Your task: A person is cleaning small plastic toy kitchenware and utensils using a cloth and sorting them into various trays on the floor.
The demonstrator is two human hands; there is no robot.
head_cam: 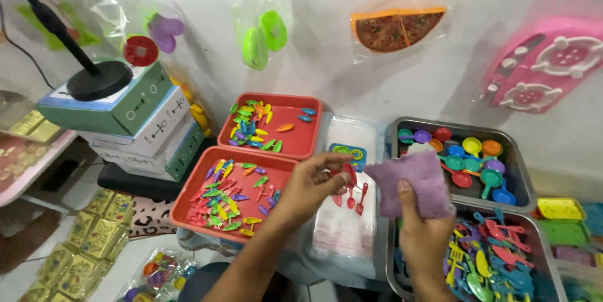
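Observation:
My left hand [312, 184] pinches a small clear packet with red toy utensils [350, 186] in it, held over a stack of clear plastic bags [344, 230]. Just to its right, my right hand [422, 233] grips a purple cloth [414, 183] and holds it up beside the packet. A near red tray [195, 196] full of tiny coloured toy pieces lies left of my left hand. A metal tray [394, 261] with several coloured toy spatulas and spoons sits under my right hand.
A second red tray [308, 132] with small pieces sits behind the first. A metal tray of toy pans [520, 179] stands at the right. Stacked boxes [135, 120] carry a black stand base at left. Bagged toys hang on the white wall [326, 82].

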